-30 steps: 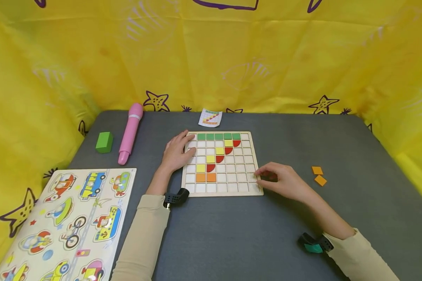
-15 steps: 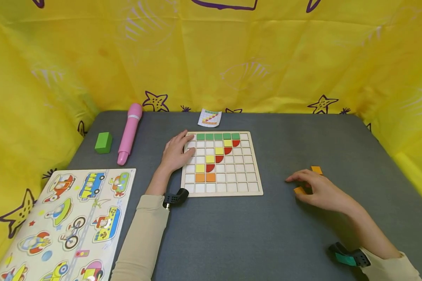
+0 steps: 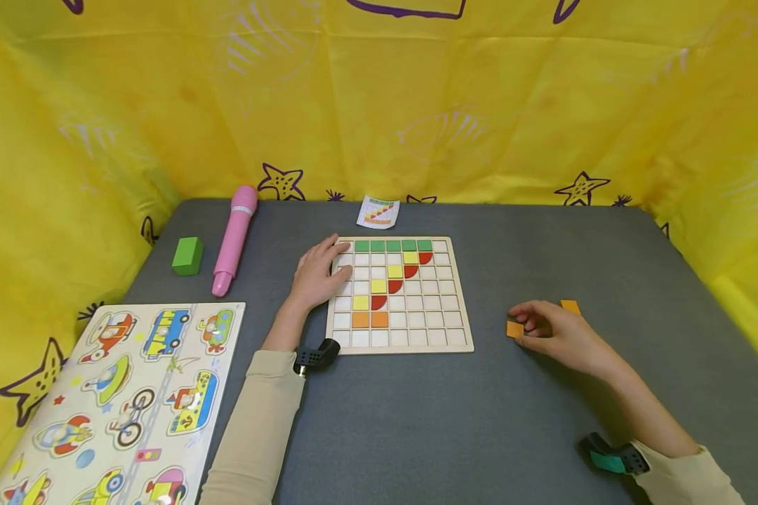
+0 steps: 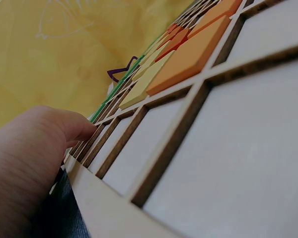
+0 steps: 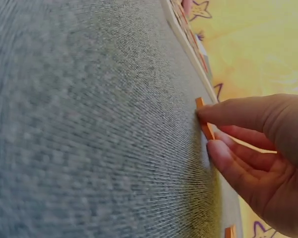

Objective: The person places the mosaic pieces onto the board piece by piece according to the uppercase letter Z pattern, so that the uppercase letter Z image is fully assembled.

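My right hand (image 3: 559, 335) pinches an orange square tile (image 3: 514, 330) between thumb and fingers, right of the board; the right wrist view shows the tile (image 5: 205, 119) nearly edge-on, close over the cloth. A second orange tile (image 3: 570, 306) lies just behind that hand. My left hand (image 3: 318, 273) rests on the left rim of the wooden grid board (image 3: 469, 330), fingers relaxed over its edge cells. In the board sit a row of green squares (image 3: 394, 245), a diagonal of yellow squares (image 3: 378, 286) with red quarter-rounds (image 3: 394, 286), and orange squares (image 3: 361, 320) near the front.
Behind the board lies a small pattern card (image 3: 377, 212). To the left are a pink microphone-shaped thing (image 3: 233, 242) and a green block (image 3: 187, 255). A vehicle picture puzzle (image 3: 224, 379) covers the front left. A yellow patterned cloth (image 3: 379, 105) encloses the dark table (image 3: 429, 421).
My right hand has gone from the board's right edge to the loose tiles, picked up the nearer orange tile, and shifted slightly left with it. The left hand stays put.
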{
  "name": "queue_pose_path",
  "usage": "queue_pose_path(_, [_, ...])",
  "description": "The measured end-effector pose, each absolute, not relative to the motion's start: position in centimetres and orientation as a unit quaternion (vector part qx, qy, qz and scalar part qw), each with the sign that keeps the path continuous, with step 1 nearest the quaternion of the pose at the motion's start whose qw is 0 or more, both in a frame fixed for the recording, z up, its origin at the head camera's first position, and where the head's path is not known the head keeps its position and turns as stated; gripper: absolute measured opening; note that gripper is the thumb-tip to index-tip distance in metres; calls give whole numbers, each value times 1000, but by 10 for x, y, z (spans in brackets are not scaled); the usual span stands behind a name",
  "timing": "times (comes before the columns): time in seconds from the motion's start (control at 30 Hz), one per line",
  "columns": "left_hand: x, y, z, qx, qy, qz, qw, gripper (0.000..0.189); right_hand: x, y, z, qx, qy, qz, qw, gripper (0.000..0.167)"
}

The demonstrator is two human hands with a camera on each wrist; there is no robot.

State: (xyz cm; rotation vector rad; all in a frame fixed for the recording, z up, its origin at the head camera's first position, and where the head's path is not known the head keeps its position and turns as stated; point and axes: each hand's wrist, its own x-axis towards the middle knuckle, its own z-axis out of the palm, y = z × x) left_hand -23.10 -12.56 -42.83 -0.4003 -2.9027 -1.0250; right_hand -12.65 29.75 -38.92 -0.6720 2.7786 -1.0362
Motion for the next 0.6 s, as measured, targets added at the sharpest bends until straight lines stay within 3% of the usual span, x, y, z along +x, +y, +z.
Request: queue_pose_path(0.6, [-230, -125, -426, -122, -936, -331, 15, 54, -126, 301, -389, -165, 951, -260, 22, 25])
